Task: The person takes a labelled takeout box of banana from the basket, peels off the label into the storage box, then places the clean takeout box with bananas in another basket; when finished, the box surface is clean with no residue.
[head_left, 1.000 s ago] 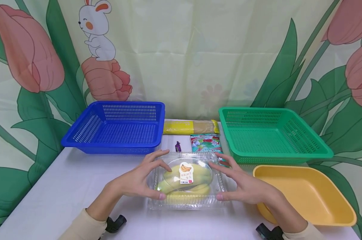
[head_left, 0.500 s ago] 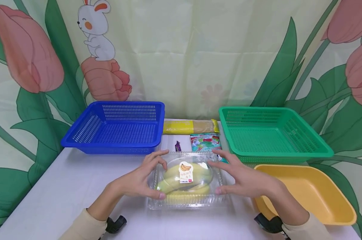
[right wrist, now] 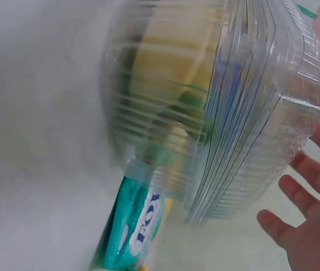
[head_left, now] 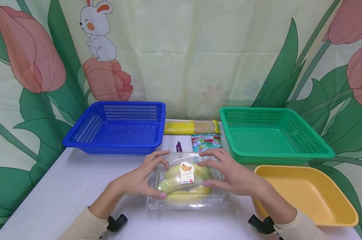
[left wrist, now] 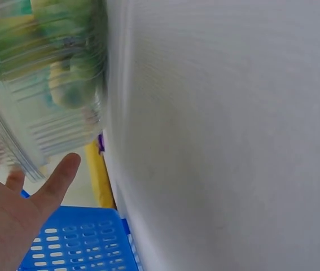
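Note:
A clear plastic clamshell box (head_left: 158,203) of bananas (head_left: 172,184) rests on the white table, with a banana sticker (head_left: 187,172) on its lid. At its left side is my left hand (head_left: 139,175), thumb by the front left and fingers bent loosely over the lid's edge. The left wrist view has that thumb (left wrist: 61,179) extended beside the ridged wall. My right hand (head_left: 233,173) hovers over the box's right half, fingers pointing left. In the right wrist view its spread fingers (right wrist: 312,172) come close to the lid and pinch nothing.
A blue basket (head_left: 113,150) stands back left, a green basket (head_left: 283,159) back right. The yellow tub (head_left: 307,193) is at the right. Behind the box lie a long yellow packet (head_left: 181,127), a teal candy bag (head_left: 206,142) and a small purple-wrapped candy (head_left: 179,146).
My right hand has moved left from the box's right edge to over its lid. The left hand stays at the left side, and the box has not moved.

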`<act>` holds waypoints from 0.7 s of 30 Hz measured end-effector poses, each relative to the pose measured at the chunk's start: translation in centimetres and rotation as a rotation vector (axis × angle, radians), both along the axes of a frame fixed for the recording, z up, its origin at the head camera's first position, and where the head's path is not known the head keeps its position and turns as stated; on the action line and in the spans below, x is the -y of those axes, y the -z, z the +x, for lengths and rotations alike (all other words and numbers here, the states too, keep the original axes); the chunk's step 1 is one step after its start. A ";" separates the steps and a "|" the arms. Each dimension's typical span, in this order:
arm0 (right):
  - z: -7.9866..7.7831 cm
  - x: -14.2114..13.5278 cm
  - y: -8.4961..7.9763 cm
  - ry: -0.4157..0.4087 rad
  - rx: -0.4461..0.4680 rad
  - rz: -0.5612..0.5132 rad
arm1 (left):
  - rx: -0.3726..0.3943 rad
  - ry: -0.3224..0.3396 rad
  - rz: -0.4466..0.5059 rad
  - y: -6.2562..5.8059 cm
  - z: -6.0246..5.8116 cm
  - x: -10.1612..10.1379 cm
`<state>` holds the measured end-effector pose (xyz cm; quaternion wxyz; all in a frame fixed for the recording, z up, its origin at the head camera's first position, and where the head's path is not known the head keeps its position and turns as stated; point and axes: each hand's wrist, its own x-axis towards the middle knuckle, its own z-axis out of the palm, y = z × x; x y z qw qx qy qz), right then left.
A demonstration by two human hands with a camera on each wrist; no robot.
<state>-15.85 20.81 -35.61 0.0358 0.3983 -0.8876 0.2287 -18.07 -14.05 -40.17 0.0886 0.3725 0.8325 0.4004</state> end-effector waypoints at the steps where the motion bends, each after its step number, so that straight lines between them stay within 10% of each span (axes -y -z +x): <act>1: 0.0 0.2 0.0 -0.003 -0.016 -0.008 | -0.001 0.002 0.002 0.0 0.0 0.0; 11: -1.0 1.7 1.0 -0.128 -0.141 -0.078 | 0.013 -0.012 -0.003 -0.2 -0.1 0.1; 21: -1.1 2.8 1.1 -0.114 -0.064 -0.079 | 0.028 -0.014 -0.002 -0.2 -0.2 -0.1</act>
